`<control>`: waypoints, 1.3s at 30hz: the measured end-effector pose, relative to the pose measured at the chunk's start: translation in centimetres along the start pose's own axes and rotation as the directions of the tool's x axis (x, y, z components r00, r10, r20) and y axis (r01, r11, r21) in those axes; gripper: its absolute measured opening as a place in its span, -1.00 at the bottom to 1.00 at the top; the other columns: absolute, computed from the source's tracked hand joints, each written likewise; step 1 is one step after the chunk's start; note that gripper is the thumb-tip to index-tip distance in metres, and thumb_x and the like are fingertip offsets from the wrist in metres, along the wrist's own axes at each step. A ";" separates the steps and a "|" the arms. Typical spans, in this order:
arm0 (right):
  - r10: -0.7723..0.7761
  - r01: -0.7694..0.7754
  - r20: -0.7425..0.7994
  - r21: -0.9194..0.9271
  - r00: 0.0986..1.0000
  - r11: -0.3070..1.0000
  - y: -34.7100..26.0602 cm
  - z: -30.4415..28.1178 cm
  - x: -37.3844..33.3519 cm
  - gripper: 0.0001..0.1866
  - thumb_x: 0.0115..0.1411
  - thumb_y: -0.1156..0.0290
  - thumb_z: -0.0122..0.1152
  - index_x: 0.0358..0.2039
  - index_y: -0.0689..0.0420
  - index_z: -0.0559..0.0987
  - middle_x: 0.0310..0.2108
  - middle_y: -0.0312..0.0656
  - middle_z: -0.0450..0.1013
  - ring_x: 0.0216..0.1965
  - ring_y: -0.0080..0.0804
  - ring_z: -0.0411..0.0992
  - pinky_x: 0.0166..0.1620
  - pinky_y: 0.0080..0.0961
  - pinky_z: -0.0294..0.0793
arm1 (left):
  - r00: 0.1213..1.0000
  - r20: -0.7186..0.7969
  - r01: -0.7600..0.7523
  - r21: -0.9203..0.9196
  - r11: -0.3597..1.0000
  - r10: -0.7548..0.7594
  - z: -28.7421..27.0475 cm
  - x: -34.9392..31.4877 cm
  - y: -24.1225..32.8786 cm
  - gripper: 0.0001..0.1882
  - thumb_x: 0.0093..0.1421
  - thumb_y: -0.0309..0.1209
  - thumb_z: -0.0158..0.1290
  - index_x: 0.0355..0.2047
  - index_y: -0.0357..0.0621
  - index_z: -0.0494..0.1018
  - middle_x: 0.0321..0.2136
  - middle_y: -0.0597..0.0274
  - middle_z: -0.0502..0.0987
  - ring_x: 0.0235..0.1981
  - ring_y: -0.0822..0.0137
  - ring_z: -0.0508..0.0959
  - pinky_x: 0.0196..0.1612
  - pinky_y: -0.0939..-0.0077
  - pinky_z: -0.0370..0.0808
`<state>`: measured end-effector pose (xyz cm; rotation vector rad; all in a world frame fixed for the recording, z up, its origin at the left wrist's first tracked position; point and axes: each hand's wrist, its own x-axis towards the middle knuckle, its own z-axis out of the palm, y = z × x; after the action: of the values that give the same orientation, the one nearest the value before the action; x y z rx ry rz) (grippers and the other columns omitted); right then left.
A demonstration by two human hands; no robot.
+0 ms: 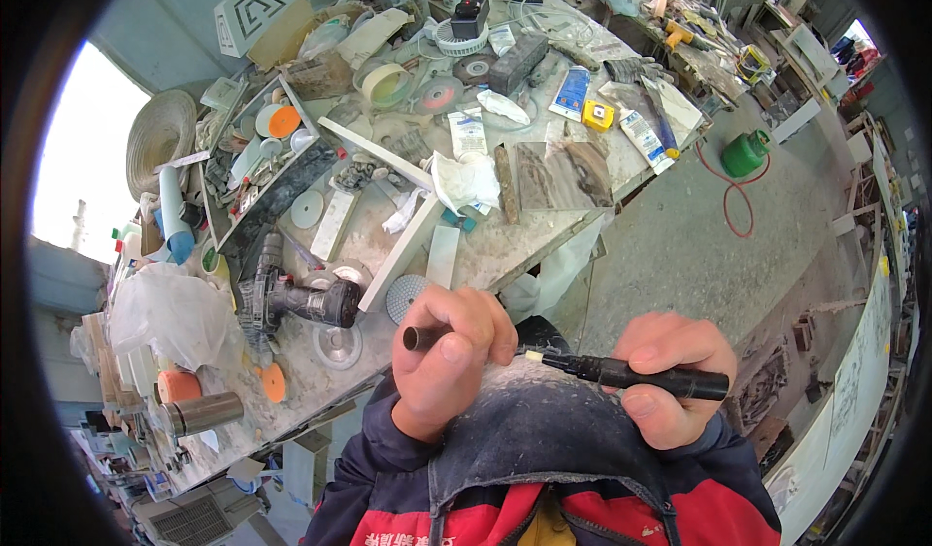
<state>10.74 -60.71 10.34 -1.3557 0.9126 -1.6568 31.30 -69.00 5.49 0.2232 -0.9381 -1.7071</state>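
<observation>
In front of my chest, my right hand (678, 371) grips a black marker pen (592, 367). Its pale tip points left, toward my other hand. The fingers of my left hand (449, 352) are closed around a short dark cap (419, 338), whose round end sticks out on the left. A small gap separates the pen's tip from my left fingertips. Both hands are held above my dark, dusty clothing, off the near edge of the cluttered workbench (466, 255).
Left of my hands, a cordless power tool (301, 298) lies on the bench by grinding discs (340, 345). A metal cylinder (204, 413) is at the near left. Tubes (571, 92) and a yellow tape measure (598, 114) lie farther back. On the floor stands a green gas bottle (746, 154) with a red hose.
</observation>
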 end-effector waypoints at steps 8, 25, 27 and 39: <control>-0.016 0.025 0.086 -0.097 0.996 0.995 0.0 0.5 1.4 -0.63 -0.06 0.57 0.55 -0.21 0.27 0.63 -0.36 -0.03 0.61 -0.39 -0.22 0.61 -0.34 -0.44 0.57 | 0.999 0.030 -0.018 0.081 0.997 0.015 0.0 0.2 -0.4 -0.81 0.39 -0.34 0.05 -0.24 -0.24 0.38 -0.43 0.15 0.43 -0.39 0.31 0.44 -0.26 0.43 0.38; -0.078 0.109 0.134 -0.251 0.988 0.962 0.8 1.5 3.7 -0.61 -0.09 0.59 0.56 -0.20 0.25 0.63 -0.37 -0.05 0.61 -0.39 -0.22 0.63 -0.33 -0.46 0.60 | 0.999 0.031 0.005 0.205 0.979 -0.012 -1.2 1.1 -0.3 -0.76 0.42 -0.33 0.03 -0.13 -0.31 0.41 -0.32 0.06 0.50 -0.38 0.41 0.44 -0.26 0.53 0.40; -0.084 0.123 0.158 -0.257 0.984 0.958 0.9 1.5 4.0 -0.61 -0.09 0.59 0.55 -0.20 0.25 0.63 -0.36 -0.05 0.61 -0.39 -0.22 0.62 -0.34 -0.47 0.60 | 0.999 0.030 0.013 0.207 0.978 -0.019 -1.3 1.3 -0.2 -0.75 0.42 -0.32 0.03 -0.13 -0.32 0.41 -0.33 0.07 0.50 -0.38 0.40 0.44 -0.26 0.52 0.40; -0.133 0.203 0.263 -0.260 0.956 0.944 1.1 1.8 4.4 -0.59 -0.06 0.63 0.48 -0.14 0.23 0.60 -0.31 -0.01 0.55 -0.44 -0.27 0.54 -0.39 -0.45 0.50 | 1.000 0.029 0.001 0.168 0.986 -0.006 -1.7 2.1 -0.4 -0.75 0.41 -0.33 0.02 -0.14 -0.35 0.40 -0.42 0.10 0.46 -0.39 0.33 0.44 -0.28 0.43 0.43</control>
<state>12.19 -65.23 11.45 -1.8348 0.9355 -1.4788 31.25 -71.63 4.78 0.3122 -1.1060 -1.6393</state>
